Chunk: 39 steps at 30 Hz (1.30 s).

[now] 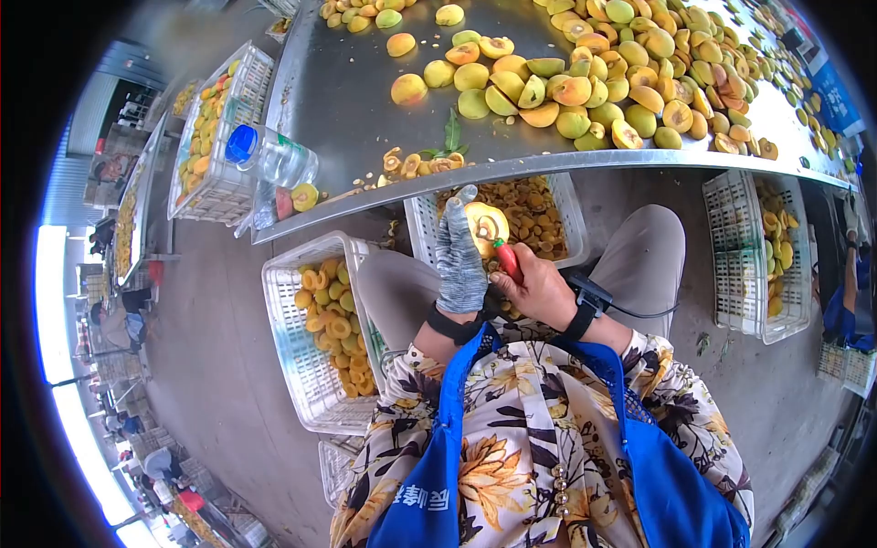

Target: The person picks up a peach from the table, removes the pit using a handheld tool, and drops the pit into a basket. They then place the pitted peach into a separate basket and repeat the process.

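My left hand (459,260), in a grey knitted glove, holds a yellow peach half (486,219) with its cut face up, just below the table edge. Bare of any glove, my right hand (537,290) is closed around a pitting tool (508,262) with a red handle and green collar. The tool's tip meets the cut face of the peach half, where a curved dark-edged ring shows around the centre. Beneath both hands, between my knees, stands a white crate (577,219) of brownish pits and scraps, partly hidden by my hands.
A metal table (356,100) carries heaped peach halves (630,64), small scraps (416,164) and a blue-capped plastic bottle (283,157). A white crate (288,365) of pitted halves stands at my left. Another crate (731,256) is at the right. Other people sit farther off.
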Available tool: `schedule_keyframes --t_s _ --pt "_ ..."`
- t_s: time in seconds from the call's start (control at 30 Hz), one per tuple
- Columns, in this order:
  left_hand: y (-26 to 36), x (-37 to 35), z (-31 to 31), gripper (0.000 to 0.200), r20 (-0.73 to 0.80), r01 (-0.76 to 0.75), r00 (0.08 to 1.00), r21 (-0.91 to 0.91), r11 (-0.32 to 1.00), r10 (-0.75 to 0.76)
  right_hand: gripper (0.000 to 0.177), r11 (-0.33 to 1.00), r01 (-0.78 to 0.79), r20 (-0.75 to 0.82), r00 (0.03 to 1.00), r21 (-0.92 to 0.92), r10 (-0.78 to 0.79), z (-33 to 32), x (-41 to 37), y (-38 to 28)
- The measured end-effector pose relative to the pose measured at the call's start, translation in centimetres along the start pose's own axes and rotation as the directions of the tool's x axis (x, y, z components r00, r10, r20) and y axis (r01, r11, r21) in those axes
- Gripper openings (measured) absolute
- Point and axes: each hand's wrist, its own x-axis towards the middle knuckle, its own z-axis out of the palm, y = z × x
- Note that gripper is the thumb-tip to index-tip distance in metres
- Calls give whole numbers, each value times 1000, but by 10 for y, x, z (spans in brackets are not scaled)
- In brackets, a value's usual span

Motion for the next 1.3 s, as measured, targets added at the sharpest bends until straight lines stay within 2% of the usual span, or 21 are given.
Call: schedule_keyframes --t_s 0.07,0.2,0.27,0.3,0.37,0.43,0.5,0.57,0.63,0.67,0.7,0.8,0.83,0.9,0.97,1.03,1.07,1.13,1.17,1.23,1.3 --pt "6 -8 10 38 65 -167 985 74 983 162 30 998 -57 8 998 -7 57 2 -3 -3" --pt "13 -12 18 36 57 -237 971 126 963 232 25 983 -184 2 983 29 184 11 -12 -10" --pt "18 -7 13 33 75 -69 995 69 995 64 28 981 -192 42 981 38 190 14 -15 -6" --pt "20 -5 7 33 73 -67 995 69 995 62 31 979 -199 85 977 49 195 15 -15 -7" --pt "23 4 -8 30 212 276 938 13 961 -273 31 981 -187 121 976 53 179 13 -13 -11" --pt "18 13 -14 28 247 305 922 7 952 -297 25 974 -226 182 958 13 220 11 -9 -16" --pt "18 16 -17 29 174 380 915 -69 922 -364 25 976 -219 204 956 11 213 13 -2 -12" --pt "19 17 -17 29 136 378 921 -79 922 -366 25 977 -214 224 952 12 206 13 4 -11" --pt "22 15 -13 32 97 272 960 -75 959 -264 23 975 -215 235 952 53 197 11 8 -13" --pt "19 13 -6 35 61 120 991 -57 991 -117 23 975 -216 234 952 55 198 12 7 -17" --pt "18 12 -1 35 63 122 991 -55 991 -118 22 967 -227 163 964 113 207 13 5 -23" --pt "18 9 11 35 77 -151 985 -25 988 152 20 952 -243 54 970 186 237 19 2 -26" --pt "21 6 14 35 82 -147 986 -24 989 148 20 946 -254 15 966 201 257 21 0 -25" --pt "26 -3 18 34 59 -222 975 177 959 215 20 945 -259 0 964 201 264 22 -2 -25" --pt "18 1 12 34 102 -221 973 151 963 207 20 944 -261 -5 963 202 268 22 -4 -25" --pt "22 2 8 34 141 -222 969 125 967 204 21 944 -276 69 961 178 268 20 -5 -27" --pt "28 2 3 33 192 -19 981 41 999 11 21 945 -274 71 962 180 266 19 -4 -26" --pt "33 15 -11 31 257 375 901 -58 925 -350 21 957 -284 228 937 53 265 14 0 -22" --pt "32 20 -21 31 252 376 902 -58 925 -351 21 957 -285 232 936 55 265 12 1 -17" --pt "41 26 -24 25 409 565 753 -1 825 -515 25 983 -179 354 923 46 152 7 6 -9" --pt "38 29 -30 24 422 551 745 45 833 -516 22 982 -189 404 900 25 163 0 10 -8"
